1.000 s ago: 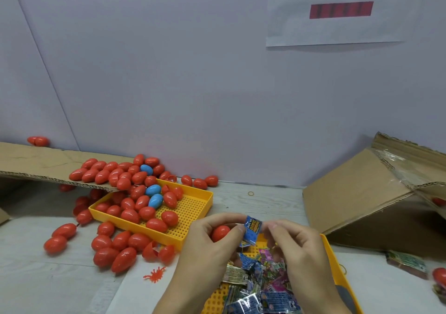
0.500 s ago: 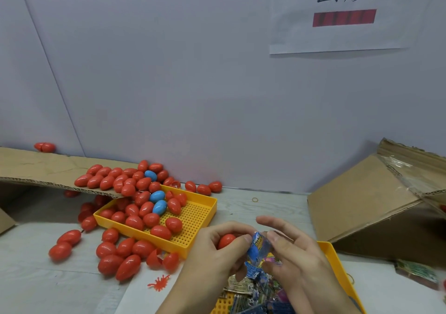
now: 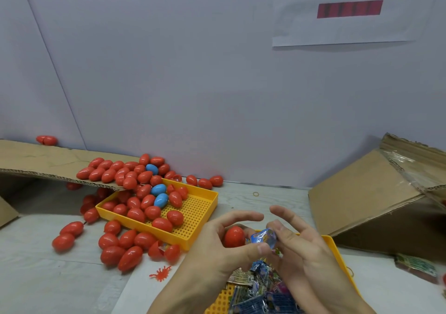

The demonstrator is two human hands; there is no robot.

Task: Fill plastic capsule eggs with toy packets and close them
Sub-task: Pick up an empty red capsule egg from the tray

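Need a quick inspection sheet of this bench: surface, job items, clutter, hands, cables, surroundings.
Surface: pale table, partly covered.
Job's things: red egg in left hand; blue packet pinched by right hand; packet tray; egg tray with red and blue eggs.
Clutter: loose eggs, rubber band, red splat toy.
Grip: both hands holding.
Cables: nothing seen.
Surroundings: cardboard box, cardboard ramp, wall sign.

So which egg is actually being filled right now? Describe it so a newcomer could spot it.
Start from the yellow tray heaped with eggs, then look right to the two hands near the bottom. The red egg sits in the left hand, beside the blue packet pinched by the right hand. It is the only egg held off the table.
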